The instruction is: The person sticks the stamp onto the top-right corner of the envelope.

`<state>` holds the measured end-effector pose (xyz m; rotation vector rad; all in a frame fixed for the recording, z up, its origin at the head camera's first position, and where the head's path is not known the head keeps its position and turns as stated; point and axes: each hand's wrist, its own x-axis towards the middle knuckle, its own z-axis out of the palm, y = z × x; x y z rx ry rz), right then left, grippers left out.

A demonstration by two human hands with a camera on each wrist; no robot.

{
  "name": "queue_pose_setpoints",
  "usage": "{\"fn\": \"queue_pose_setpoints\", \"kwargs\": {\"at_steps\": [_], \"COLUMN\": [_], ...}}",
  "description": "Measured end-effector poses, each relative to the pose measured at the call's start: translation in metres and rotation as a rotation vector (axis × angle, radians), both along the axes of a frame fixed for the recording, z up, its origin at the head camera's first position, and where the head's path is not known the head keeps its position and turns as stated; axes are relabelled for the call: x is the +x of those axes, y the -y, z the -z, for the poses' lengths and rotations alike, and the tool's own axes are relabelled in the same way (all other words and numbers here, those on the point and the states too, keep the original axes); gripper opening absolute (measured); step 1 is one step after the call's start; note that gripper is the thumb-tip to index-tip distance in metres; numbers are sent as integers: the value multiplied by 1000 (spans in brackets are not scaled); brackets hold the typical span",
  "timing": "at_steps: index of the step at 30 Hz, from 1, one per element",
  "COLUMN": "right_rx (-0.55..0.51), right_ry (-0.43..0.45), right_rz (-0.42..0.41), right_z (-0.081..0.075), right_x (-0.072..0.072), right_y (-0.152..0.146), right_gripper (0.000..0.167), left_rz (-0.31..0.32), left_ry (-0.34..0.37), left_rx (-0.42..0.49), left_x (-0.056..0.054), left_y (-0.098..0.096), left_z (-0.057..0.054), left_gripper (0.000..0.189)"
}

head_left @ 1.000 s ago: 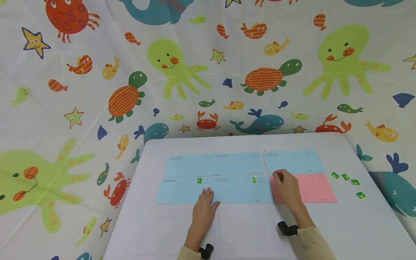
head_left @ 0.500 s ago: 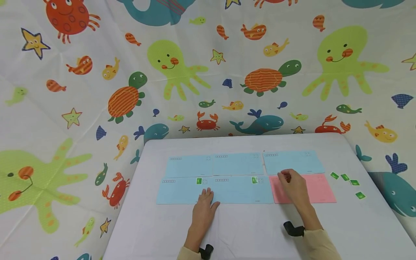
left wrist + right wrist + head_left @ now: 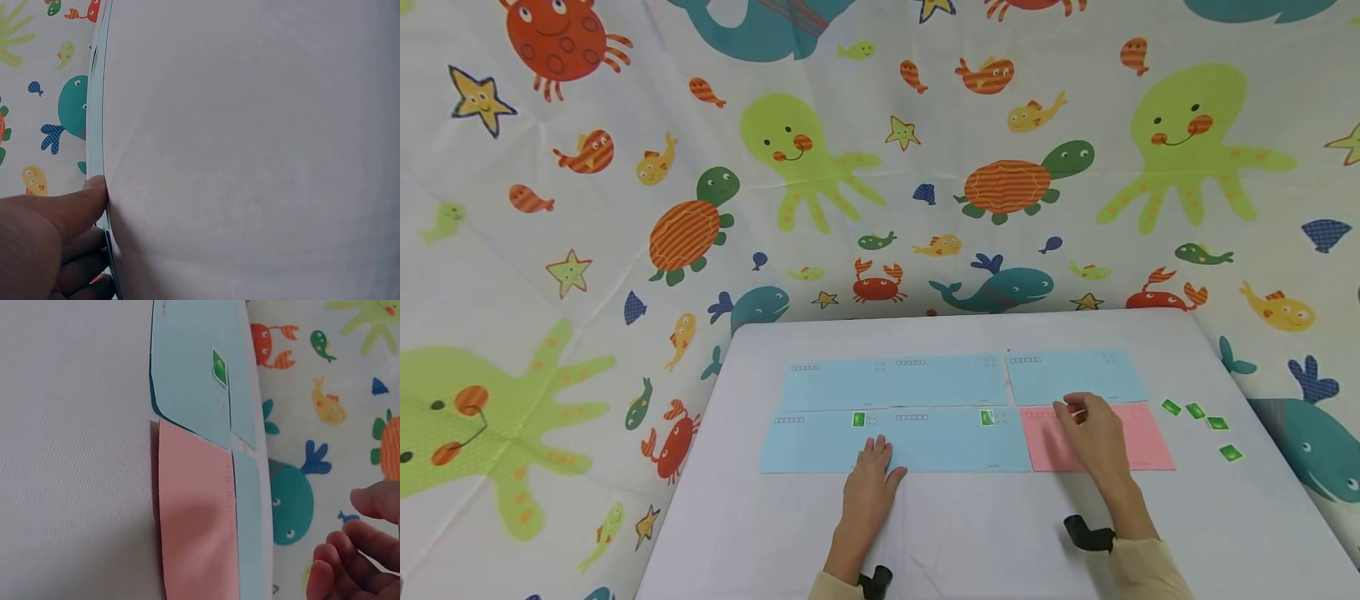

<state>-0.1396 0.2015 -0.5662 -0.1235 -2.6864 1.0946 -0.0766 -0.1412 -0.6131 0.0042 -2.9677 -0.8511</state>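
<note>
My left hand [image 3: 868,492] lies flat with its fingertips on the near edges of two blue envelopes, the left one [image 3: 812,446] and the middle one [image 3: 955,446]. Each bears a green stamp, a left stamp [image 3: 859,420] and a right stamp [image 3: 987,417], near its upper right corner. Over the pink envelope [image 3: 1150,442] is my right hand [image 3: 1097,437], covering part of it. In the right wrist view, that hand's loosely bent fingers [image 3: 334,547] stand apart from the thumb, with nothing visible between them.
Behind the front row lies a back row of blue envelopes, including a right one [image 3: 1075,375]. Several loose green stamps, one nearest the front [image 3: 1230,453], lie right of the pink envelope. A printed cloth [image 3: 850,183] hangs behind the white table [image 3: 970,533].
My right hand has shifted to the right over the pink envelope, uncovering its left part. The left hand stays in place.
</note>
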Motion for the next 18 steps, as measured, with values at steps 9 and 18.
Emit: {"fn": "queue_pose_setpoints", "kwargs": {"at_steps": [9, 18], "right_rx": [20, 12], "right_ry": [-9, 30], "right_rz": [41, 97], "right_z": [-4, -8], "right_x": [4, 8], "right_y": [-9, -20], "right_gripper": [34, 36], "left_rz": [-1, 8], "left_ry": [-46, -72], "left_rx": [11, 14], "left_x": [0, 1], "left_y": [1, 0], "left_z": [5, 1], "left_gripper": [50, 50]}}
